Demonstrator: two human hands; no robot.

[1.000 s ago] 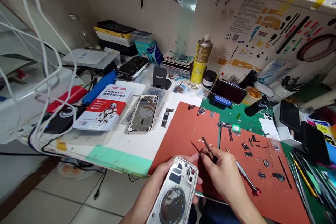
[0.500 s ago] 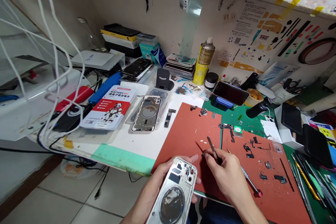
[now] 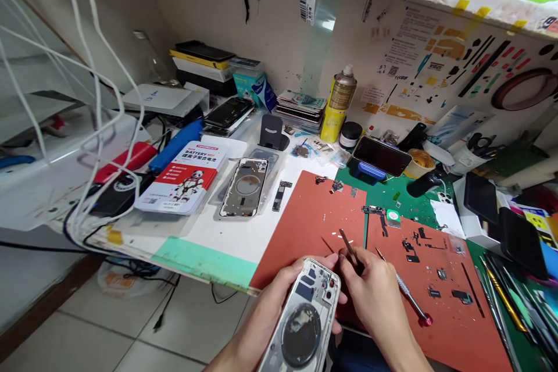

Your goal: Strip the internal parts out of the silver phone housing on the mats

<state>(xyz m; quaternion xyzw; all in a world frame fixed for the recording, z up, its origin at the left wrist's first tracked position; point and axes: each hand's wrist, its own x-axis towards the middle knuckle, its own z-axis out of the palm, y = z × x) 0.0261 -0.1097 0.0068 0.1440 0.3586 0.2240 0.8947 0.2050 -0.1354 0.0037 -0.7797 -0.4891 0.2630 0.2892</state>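
Observation:
In my left hand (image 3: 283, 285) is a white phone back housing (image 3: 318, 296), tilted, its inner side with a dark round coil and camera openings facing me. My fingers wrap around its edges. My right hand (image 3: 375, 288) pinches metal tweezers (image 3: 346, 241), whose flat end sticks up past the fingers. The right fingertips are close beside the left fingertips at the housing's top. Whether they hold a small part too is hidden. Just right of this hand lies a silver screwdriver (image 3: 410, 296) with a red end.
On the red-brown mat (image 3: 300, 221) lie small phone parts and screws. A second phone housing (image 3: 246, 186), a logic board (image 3: 281, 196) and a battery box (image 3: 183, 177) are to the left. Tools (image 3: 501, 296) line the right side. A spray can (image 3: 337, 104) stands behind. White cables (image 3: 98, 99) hang left.
The phone housing in my left hand has moved right and slightly up, closer to my right hand. My right hand with the tweezers has shifted only a little.

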